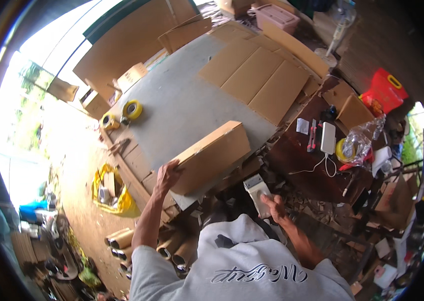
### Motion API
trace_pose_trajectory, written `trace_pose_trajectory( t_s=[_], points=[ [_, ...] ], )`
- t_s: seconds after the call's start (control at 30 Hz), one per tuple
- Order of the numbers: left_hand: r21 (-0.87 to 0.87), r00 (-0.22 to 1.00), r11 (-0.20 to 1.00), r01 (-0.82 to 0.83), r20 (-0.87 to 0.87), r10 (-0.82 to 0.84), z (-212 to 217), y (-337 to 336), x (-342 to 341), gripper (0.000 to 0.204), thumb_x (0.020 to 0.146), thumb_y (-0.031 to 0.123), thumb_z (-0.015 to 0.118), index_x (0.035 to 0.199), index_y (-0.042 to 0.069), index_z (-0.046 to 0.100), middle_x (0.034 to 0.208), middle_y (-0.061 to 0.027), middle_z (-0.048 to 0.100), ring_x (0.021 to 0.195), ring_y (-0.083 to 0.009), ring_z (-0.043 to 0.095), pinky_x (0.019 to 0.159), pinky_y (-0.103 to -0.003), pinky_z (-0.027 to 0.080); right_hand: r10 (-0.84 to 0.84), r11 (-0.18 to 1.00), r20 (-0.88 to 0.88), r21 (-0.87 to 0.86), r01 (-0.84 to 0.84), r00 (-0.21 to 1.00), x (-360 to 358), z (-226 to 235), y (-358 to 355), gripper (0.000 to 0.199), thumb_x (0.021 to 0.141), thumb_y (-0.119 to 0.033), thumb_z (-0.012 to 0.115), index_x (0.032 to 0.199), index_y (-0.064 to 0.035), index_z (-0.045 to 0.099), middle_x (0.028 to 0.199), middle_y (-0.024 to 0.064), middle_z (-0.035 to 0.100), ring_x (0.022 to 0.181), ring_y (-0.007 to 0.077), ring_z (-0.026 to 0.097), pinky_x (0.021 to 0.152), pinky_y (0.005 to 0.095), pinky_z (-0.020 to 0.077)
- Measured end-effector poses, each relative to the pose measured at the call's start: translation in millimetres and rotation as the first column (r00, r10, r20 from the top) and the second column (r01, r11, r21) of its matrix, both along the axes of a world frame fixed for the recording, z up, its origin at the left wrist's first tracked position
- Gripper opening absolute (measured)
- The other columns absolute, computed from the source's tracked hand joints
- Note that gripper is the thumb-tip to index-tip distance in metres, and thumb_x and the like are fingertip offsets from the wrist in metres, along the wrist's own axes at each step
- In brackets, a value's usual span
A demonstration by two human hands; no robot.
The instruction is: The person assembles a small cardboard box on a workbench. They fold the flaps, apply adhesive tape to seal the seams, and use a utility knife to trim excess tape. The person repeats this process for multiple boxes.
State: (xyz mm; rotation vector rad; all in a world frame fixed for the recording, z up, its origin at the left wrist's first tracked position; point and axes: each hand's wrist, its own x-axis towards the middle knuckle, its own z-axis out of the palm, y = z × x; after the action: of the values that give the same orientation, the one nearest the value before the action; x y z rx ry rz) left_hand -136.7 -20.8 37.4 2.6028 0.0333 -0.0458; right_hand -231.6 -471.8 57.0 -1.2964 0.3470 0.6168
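Note:
A long, flat cardboard box [212, 159] stands on its narrow side near the front edge of the grey tabletop [177, 100]. Its left end is in the grip of my left hand [169, 174], with the fingers over the upper corner. Off the table's near edge, my right hand [273, 206] is closed round a pale, boxy handheld device [258, 194] with a grey end. The device is apart from the box, and its exact kind is unclear.
Flattened cardboard [257, 75] covers the table's far right. Tape rolls [132, 109] sit at its left edge. A dark side table [297, 160] holds a white power bank [327, 138] and cutters. Cardboard tubes [172, 244] and a yellow bag [126, 200] lie lower left.

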Motion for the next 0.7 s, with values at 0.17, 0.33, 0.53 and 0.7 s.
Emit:
trace_pose_trajectory(
  t_s=[0.17,0.33,0.53,0.7],
  points=[
    [0.099,0.996,0.992,-0.082,0.045,0.078,-12,-30,21,0.027,0.087,0.027,0.076,0.101,0.005,0.072,0.092,-0.0229,0.071,0.089,-0.0418,0.070,0.076,-0.047,0.055,0.092,0.991,0.262,0.073,-0.115,0.961,37,20,41,0.039,0.100,-0.037,0.066,0.103,0.0013,0.067,0.081,0.0059,0.066,0.062,0.0150,0.063,0.053,0.0321,0.0577],
    [-0.359,0.924,0.920,-0.159,0.273,0.267,-40,-27,14,0.042,0.092,0.032,0.074,0.118,-0.001,0.071,0.120,-0.0206,0.072,0.111,-0.0327,0.070,0.095,-0.040,0.054,0.245,0.966,0.412,-0.029,-0.256,0.878,61,34,84,0.041,0.099,-0.038,0.068,0.102,0.0028,0.068,0.079,0.0049,0.067,0.068,0.0140,0.064,0.059,0.0311,0.0547],
    [-0.913,0.952,0.322,-0.251,-0.292,-0.087,79,-50,-42,0.042,0.101,0.031,0.069,0.124,-0.003,0.070,0.113,-0.0082,0.072,0.102,-0.0155,0.065,0.091,-0.029,0.051,0.448,0.894,0.460,-0.252,-0.371,0.766,52,51,132,0.043,0.098,-0.037,0.070,0.105,0.0052,0.069,0.084,0.0070,0.072,0.080,0.0141,0.066,0.071,0.0327,0.0530],
    [-0.911,0.920,0.250,-0.329,-0.369,-0.133,46,-22,-52,0.027,0.098,0.025,0.074,0.103,-0.001,0.077,0.087,-0.0015,0.072,0.077,-0.0095,0.062,0.070,-0.026,0.051,0.532,0.838,0.353,-0.351,-0.418,0.770,40,45,176,0.044,0.095,-0.037,0.072,0.107,0.0051,0.070,0.085,0.0082,0.073,0.081,0.0151,0.066,0.073,0.0320,0.0530]
  ],
)
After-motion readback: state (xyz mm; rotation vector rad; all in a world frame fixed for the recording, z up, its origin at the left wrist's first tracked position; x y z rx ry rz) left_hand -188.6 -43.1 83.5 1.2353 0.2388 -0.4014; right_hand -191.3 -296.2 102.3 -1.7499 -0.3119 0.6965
